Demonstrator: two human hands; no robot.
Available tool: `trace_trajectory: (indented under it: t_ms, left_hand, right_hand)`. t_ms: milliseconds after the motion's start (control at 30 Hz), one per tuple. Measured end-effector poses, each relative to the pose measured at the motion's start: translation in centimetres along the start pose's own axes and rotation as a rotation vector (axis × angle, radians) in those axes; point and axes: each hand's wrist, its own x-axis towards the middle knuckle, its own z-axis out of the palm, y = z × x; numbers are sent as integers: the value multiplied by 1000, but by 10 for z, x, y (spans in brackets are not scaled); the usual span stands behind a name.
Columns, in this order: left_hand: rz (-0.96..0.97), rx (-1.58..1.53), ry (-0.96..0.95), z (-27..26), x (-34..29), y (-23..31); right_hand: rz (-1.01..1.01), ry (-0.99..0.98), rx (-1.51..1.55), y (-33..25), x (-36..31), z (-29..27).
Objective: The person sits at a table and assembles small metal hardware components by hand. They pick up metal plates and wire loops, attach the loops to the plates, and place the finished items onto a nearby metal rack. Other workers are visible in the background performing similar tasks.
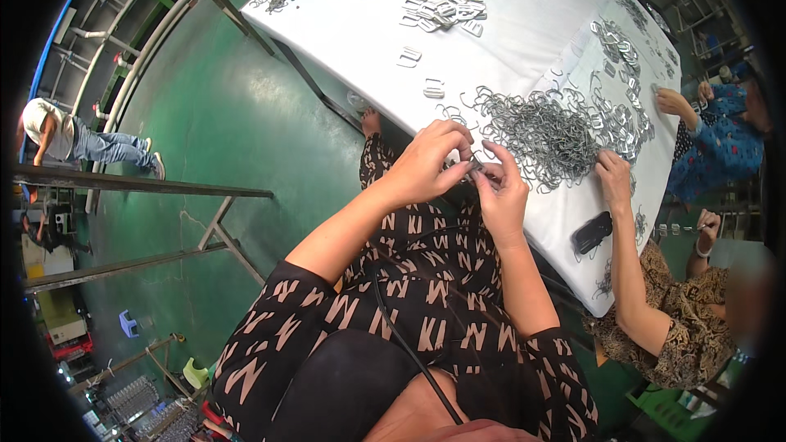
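Observation:
My left hand (430, 160) and my right hand (503, 192) meet at the near edge of the white-covered table (499, 61). Thumbs and fingers of both pinch a small dark metal piece (476, 166) between them. It looks like a metal buckle, perhaps with a hook, but the fingers cover most of it. Just beyond my right hand lies a large heap of bent metal wire hooks (544, 135). A single flat silver buckle (434, 87) rests beyond my left hand, with another buckle (408, 56) farther off.
Piles of flat buckles (442, 11) lie farther back. At right, a co-worker's hand (614, 176) reaches into the hook heap near a black phone-like object (592, 232). Another co-worker's hand (676, 106) is at the far right edge. A metal frame (147, 182) stands left.

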Motion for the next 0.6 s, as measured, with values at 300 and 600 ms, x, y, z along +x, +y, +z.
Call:
trace_trajectory:
  t_ms: [300, 600]
  left_hand:
    - [-53, -116, 30, -5, -3, -11]
    - [6, 5, 100, -7, -20, -17]
  right_hand:
    - [-103, -101, -47, -5, 19, 6]
    - [-437, -100, -548, 37, 121, 48]
